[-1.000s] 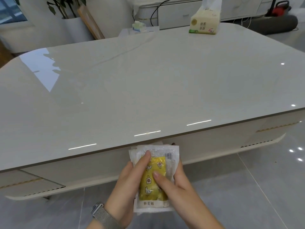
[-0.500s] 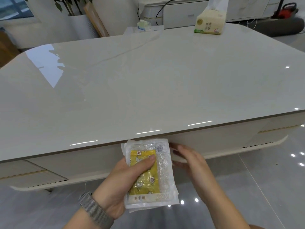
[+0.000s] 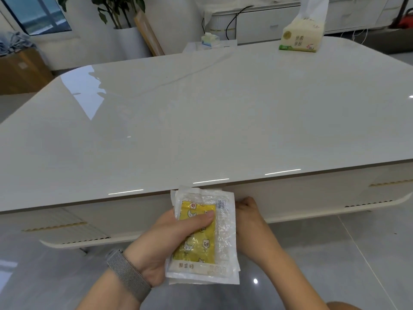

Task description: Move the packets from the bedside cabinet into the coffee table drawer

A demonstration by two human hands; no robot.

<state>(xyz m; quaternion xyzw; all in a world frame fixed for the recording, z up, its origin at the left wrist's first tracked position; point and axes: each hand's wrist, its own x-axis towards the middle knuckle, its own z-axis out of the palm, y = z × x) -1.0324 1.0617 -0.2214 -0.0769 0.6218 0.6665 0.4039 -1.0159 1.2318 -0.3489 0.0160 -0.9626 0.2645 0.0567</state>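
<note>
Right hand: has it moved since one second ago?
Yes. The right hand left the packets and reached rightward and forward to the coffee table's front panel, under the tabletop edge.

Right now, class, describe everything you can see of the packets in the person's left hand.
The packets are a small stack of flat, clear, crinkly plastic pouches with white edges. The top one shows a yellow insert printed with small cartoon figures and a strip of print at its lower end. The left hand grips them, thumb pressed across the yellow front. They stand roughly upright before the coffee table front, just under its top edge.
</note>
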